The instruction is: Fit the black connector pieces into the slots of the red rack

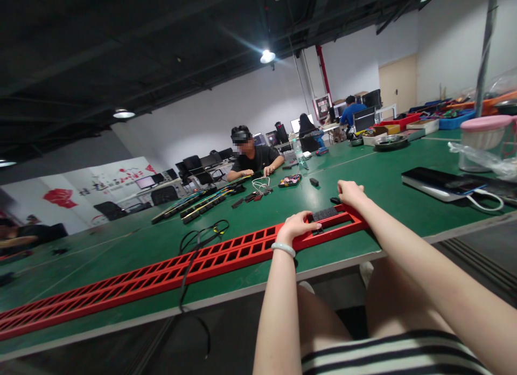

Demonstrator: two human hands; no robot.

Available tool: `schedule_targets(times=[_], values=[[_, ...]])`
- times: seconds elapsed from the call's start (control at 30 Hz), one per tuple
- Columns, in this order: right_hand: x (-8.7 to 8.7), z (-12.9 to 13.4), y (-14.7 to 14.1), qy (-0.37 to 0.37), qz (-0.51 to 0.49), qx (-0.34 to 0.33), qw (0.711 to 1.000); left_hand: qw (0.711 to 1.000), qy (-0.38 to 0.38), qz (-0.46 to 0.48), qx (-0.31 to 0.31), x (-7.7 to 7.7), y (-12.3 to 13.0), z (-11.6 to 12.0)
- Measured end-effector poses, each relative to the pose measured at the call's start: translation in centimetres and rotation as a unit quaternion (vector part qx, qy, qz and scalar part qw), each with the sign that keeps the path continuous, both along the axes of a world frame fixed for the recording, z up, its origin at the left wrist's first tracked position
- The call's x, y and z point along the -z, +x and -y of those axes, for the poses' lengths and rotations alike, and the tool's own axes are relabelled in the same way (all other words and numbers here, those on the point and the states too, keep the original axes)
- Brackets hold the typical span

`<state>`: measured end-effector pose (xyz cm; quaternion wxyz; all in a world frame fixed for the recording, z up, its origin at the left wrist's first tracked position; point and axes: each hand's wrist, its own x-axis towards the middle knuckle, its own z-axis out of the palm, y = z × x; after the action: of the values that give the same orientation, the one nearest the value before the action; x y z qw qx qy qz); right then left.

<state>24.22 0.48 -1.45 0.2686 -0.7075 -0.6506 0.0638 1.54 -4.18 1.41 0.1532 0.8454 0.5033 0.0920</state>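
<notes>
A long red slotted frame (238, 252) with two rows of openings lies along the table's front edge. My left hand (297, 227), a pale bangle at its wrist, is closed over the frame near its right end, thumb toward me. Just beyond its fingertips a dark ribbed block (325, 214) sits in the far row. My right hand (350, 193) is curled at the frame's right end; what its fingers hold, if anything, is hidden. Close to its fingertips lies a small black piece (335, 200). A black cable (186, 270) crosses the frame on the left.
Across the green table (371, 173) a person (255, 157) sits working beside bundled strips (210, 202). A white cable (262, 185) and a small black block (314, 182) lie mid-table. To the right are a phone (438, 180) and a pink-lidded container (482, 140).
</notes>
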Motion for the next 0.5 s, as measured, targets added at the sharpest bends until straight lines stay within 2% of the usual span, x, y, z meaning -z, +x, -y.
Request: schedule_targets(times=[0.17,0.37,0.5], values=[[-0.2,0.7,-0.9,0.076,-0.011,-0.065,0.995,1.000,-0.004,0.002,-0.001,0.0,0.1,0.1],[-0.1,0.6,-1.3,0.130,-0.036,-0.198,0.971,1.000,0.001,-0.004,0.009,0.1,-0.1,-0.2],[-0.1,0.5,-1.4,0.134,-0.037,-0.213,0.967,1.000,0.001,-0.002,0.011,0.1,-0.1,-0.2]])
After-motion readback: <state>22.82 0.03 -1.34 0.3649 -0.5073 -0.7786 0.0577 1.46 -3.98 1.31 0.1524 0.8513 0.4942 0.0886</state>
